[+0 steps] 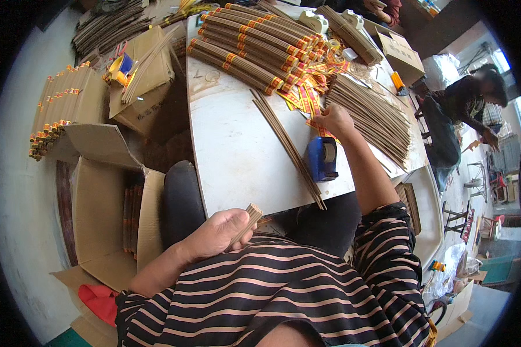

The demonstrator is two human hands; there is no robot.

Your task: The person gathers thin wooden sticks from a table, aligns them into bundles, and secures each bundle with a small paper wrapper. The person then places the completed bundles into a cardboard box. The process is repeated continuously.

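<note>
Sticks (250, 218) clasped by curled left grip (223, 231), long axis angled forward-right | labels (298, 103) ahead, touched by right grip (336, 121); pinch unclear

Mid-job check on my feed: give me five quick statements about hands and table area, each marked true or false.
1. The left hand grips a bundle of sticks. True.
2. The right hand rests on the person's knee. False: it is over the table, at the red-and-yellow strips.
3. The blue tape dispenser stands on the floor. False: it is on the table.
4. The wrapped bundles lie left of the loose stick pile. True.
5. The open cardboard box is on the person's left. True.
</note>
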